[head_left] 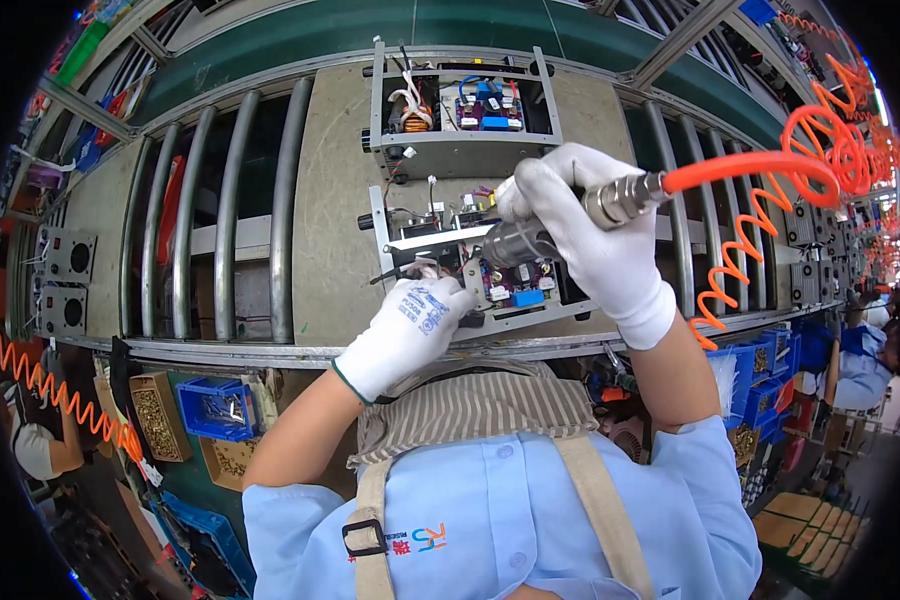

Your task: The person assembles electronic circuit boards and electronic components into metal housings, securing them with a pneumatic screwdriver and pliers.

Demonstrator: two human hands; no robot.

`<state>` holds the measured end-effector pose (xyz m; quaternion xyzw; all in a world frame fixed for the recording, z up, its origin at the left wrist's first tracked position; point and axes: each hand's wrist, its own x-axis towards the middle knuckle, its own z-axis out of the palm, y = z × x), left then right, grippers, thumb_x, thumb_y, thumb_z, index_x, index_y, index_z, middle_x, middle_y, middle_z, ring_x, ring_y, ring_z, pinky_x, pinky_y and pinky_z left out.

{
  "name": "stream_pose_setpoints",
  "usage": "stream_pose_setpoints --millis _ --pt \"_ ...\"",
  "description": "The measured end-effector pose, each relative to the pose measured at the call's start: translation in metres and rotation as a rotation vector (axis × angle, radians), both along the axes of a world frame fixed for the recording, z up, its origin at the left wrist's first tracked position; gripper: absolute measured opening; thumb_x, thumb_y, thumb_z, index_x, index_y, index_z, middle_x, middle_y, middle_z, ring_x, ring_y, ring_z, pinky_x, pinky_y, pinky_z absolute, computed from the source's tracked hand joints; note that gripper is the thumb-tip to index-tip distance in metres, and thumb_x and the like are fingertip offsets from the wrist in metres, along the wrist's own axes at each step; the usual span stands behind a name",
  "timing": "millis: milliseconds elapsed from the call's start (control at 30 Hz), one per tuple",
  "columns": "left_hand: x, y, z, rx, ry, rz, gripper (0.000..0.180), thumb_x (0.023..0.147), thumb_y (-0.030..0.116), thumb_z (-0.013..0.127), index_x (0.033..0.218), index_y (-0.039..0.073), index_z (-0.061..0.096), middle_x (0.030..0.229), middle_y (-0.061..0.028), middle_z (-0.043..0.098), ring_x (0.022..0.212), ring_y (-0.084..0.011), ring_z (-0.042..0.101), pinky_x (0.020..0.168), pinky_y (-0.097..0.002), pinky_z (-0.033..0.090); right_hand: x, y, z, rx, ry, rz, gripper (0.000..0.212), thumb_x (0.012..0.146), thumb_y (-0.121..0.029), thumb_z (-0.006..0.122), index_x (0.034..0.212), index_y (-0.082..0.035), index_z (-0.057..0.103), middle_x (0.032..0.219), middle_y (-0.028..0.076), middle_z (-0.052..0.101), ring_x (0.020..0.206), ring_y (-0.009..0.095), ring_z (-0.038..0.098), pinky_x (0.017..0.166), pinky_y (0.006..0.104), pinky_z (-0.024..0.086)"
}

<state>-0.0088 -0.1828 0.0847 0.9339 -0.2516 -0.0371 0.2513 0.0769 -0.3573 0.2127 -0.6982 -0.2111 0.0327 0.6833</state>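
My right hand, in a white glove, is closed around an air screwdriver with a dark see-through body. A metal coupling joins it to an orange air hose. The tool points down and left into the nearer open-topped metal casing, which holds circuit boards and blue parts. My left hand, in a printed white glove, reaches to the casing's near left side. Its fingers are bent together by the tool's tip and some dark wires; what they pinch is hidden.
A second open casing with a copper coil stands behind, on the same board. Metal rollers flank the board. Coiled orange hoses hang at right and left. Blue bins and a box of screws sit near left; people work at both sides.
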Motion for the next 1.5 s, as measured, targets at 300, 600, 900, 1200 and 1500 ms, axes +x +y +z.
stream_pose_setpoints --millis 300,600,900,1200,1500 --pt "0.007 0.001 -0.003 -0.041 0.310 -0.070 0.034 0.095 0.030 0.055 0.116 0.006 0.065 0.096 -0.0163 0.066 0.093 -0.0346 0.066 0.081 -0.0447 0.052 0.011 0.016 0.001 -0.061 -0.072 0.145 0.024 0.095 -0.006 0.062 0.072 0.000 0.063 0.067 0.004 0.066 0.061 0.004 0.058 0.053 0.0219 0.046" --pt "0.030 -0.007 0.015 0.025 0.617 0.004 0.026 0.090 0.030 0.061 0.103 0.008 0.063 0.098 -0.0141 0.070 0.094 -0.0325 0.068 0.083 -0.0422 0.051 0.013 0.017 0.003 -0.169 -0.036 0.149 0.030 0.090 -0.018 0.065 0.067 -0.002 0.056 0.056 0.007 0.046 0.052 0.013 0.045 0.050 0.0318 0.038" --pt "0.009 -0.005 0.015 0.113 0.091 0.064 0.034 0.083 0.015 0.064 0.115 0.007 0.058 0.101 -0.0119 0.063 0.095 -0.0304 0.065 0.078 -0.0419 0.053 0.005 0.007 -0.004 -0.048 -0.108 0.073 0.023 0.090 -0.015 0.070 0.073 -0.003 0.061 0.059 0.001 0.054 0.053 0.009 0.050 0.049 0.0274 0.040" --pt "0.014 -0.015 0.017 0.171 -0.141 -0.089 0.038 0.075 0.001 0.060 0.113 0.003 0.060 0.105 -0.0130 0.064 0.095 -0.0319 0.064 0.080 -0.0433 0.051 0.024 0.023 0.057 -0.043 -0.291 0.023 0.024 0.088 -0.022 0.071 0.073 -0.005 0.061 0.053 0.009 0.054 0.049 0.025 0.056 0.049 0.0360 0.042" --pt "0.015 -0.011 -0.013 -0.509 -0.033 0.311 0.042 0.084 0.004 0.068 0.123 0.000 0.051 0.109 -0.0128 0.063 0.084 -0.0223 0.061 0.075 -0.0342 0.051 0.004 -0.056 0.012 0.349 0.055 -0.046 0.023 0.094 -0.010 0.067 0.072 -0.003 0.064 0.064 0.001 0.064 0.052 0.000 0.049 0.046 0.0193 0.037"
